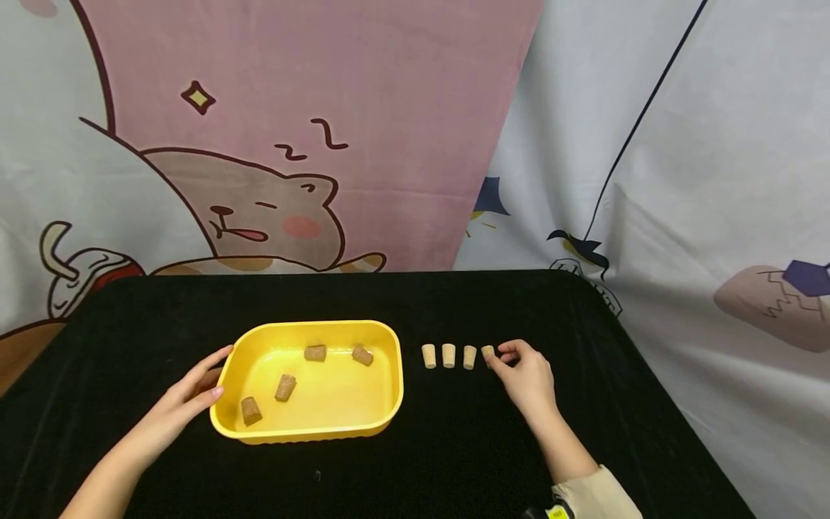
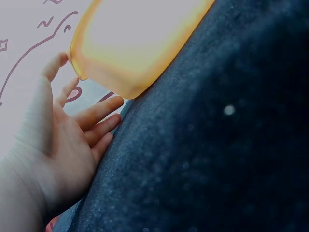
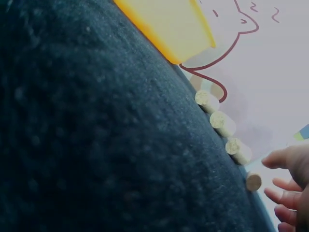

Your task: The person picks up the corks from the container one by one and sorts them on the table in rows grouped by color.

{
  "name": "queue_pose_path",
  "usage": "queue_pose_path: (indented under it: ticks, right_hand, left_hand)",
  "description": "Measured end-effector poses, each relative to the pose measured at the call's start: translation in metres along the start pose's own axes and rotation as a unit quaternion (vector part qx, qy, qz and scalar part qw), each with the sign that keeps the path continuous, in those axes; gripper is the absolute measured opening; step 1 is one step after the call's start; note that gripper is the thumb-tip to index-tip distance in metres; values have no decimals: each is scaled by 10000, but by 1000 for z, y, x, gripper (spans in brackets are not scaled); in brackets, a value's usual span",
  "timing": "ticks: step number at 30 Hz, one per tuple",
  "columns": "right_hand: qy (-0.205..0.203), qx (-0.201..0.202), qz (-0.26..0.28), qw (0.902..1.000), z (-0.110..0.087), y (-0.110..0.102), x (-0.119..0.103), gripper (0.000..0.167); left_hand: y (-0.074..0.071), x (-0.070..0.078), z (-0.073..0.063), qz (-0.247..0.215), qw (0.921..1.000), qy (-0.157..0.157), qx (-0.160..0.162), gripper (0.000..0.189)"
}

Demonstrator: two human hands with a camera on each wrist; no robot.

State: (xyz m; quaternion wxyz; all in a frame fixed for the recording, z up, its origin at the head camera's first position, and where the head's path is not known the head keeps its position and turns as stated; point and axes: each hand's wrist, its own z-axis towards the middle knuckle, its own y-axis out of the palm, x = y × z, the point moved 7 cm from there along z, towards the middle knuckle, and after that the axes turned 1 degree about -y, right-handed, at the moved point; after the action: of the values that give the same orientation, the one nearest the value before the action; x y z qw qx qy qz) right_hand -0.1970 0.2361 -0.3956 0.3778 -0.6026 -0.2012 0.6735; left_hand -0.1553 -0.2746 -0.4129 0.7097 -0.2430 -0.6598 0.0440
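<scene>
A yellow plastic tray (image 1: 324, 432) sits on the black cloth. My left hand (image 1: 178, 404) touches its left end, fingertips at the rim and wall, fingers loosely extended. Inside the tray lie several brown cork stoppers (image 1: 285, 388), spread apart. To its right, several pale tapered cork stoppers (image 1: 449, 355) stand in a row. My right hand (image 1: 528, 378) is at the rightmost cork stopper (image 3: 253, 181), thumb and fingertips close around it. The right wrist view shows a gap between those fingers (image 3: 285, 197) and the cork.
Black cloth (image 1: 415, 476) covers the table, whose far edge runs along a hanging curtain (image 1: 402, 144) with a cartoon bear print. A tiny pale speck (image 1: 318, 476) lies on the cloth in front of the tray.
</scene>
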Motion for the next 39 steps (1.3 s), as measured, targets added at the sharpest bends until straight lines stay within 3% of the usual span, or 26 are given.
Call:
queue_pose_path:
  ticks: [6, 15, 23, 32, 39]
  right_hand:
    - [-429, 229, 242, 9985, -4, -9, -25, 25]
    - [-1119, 20, 730, 9910, -13, -3, -86, 17]
    - [-1714, -443, 860, 9804, -24, 21, -144, 20]
    - [-2428, -1147, 978, 9583, -37, 59, -192, 23]
    - [-2448, -1847, 672, 9494, -47, 96, -214, 32]
  left_hand:
    - [0, -2, 1, -65, 10000, -15, -3, 56]
    - [0, -1, -1, -7, 10000, -57, 2, 56]
    - [1, 1, -1, -8, 10000, -8, 2, 56]
    - [0, 0, 1, 37, 10000, -2, 25, 56]
    - [-1, 0, 1, 59, 10000, -28, 41, 56]
